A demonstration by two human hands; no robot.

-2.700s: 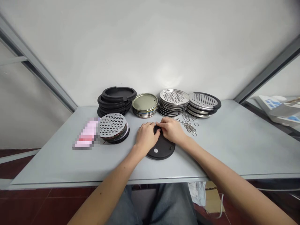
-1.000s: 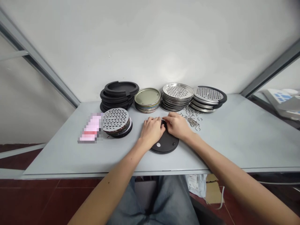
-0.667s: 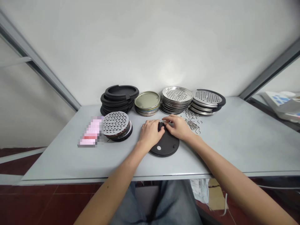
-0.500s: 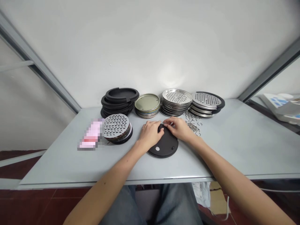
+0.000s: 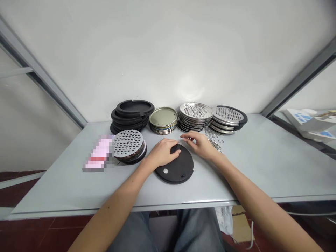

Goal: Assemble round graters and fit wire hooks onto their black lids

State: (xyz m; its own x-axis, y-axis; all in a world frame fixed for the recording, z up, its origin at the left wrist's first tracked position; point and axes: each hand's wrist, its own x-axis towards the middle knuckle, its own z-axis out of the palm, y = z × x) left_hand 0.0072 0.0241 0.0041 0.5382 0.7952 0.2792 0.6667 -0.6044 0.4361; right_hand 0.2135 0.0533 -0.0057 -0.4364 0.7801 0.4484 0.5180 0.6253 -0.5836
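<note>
A black round disc (image 5: 173, 173) lies flat on the table in front of me, with a pale round spot and a small dark knob or slot on its face. My left hand (image 5: 165, 153) is closed on its upper left edge, thumb on top and fingers along the far side. A small shiny bit of metal shows at the far edge by my left fingertips, too small to make out. Just right of that edge, my right hand (image 5: 198, 144) hovers with bent fingers, thumb and forefinger apart, nothing visible between them.
Along the wall stand black round trays (image 5: 133, 108), olive-topped round plates (image 5: 164, 117), holed metal graters (image 5: 195, 112) and graters with black rims (image 5: 228, 115). Loose metal rings (image 5: 215, 144) lie behind my right hand. More graters (image 5: 128, 143) and a blurred pink item (image 5: 101, 152) are left.
The disc has turned a little and sits lower and further left in view. My left hand stays on it. My right fingers have come away from its far edge.
</note>
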